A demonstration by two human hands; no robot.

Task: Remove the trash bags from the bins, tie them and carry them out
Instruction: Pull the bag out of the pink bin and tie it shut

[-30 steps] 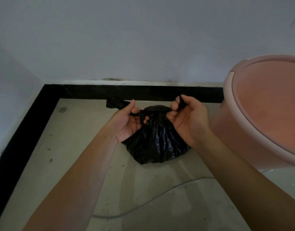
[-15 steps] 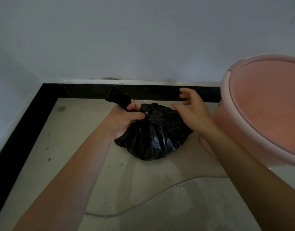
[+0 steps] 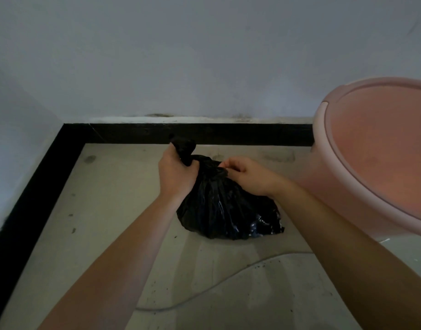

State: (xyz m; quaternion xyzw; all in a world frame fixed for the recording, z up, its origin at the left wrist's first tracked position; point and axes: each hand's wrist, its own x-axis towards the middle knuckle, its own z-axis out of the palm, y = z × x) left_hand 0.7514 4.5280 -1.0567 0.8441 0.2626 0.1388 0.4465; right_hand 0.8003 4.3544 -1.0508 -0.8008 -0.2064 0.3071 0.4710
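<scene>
A full black trash bag (image 3: 228, 210) sits on the pale floor near the wall corner. My left hand (image 3: 176, 172) grips the bag's gathered neck, and a twisted tail of plastic (image 3: 184, 146) sticks up out of my fist. My right hand (image 3: 247, 175) rests on the top of the bag at the knot, fingers curled and pinching the plastic there. A pink bin (image 3: 376, 153) stands tilted toward me at the right, its inside bare.
A black skirting strip (image 3: 204, 134) runs along the base of the grey wall and down the left side. A thin pale cable (image 3: 216, 284) curves across the floor in front of the bag. The floor is dusty with dark specks.
One second ago both hands pulled the bag's ends apart. My right hand then let go and has now come back down onto the knot. My left hand has kept its grip on the neck.
</scene>
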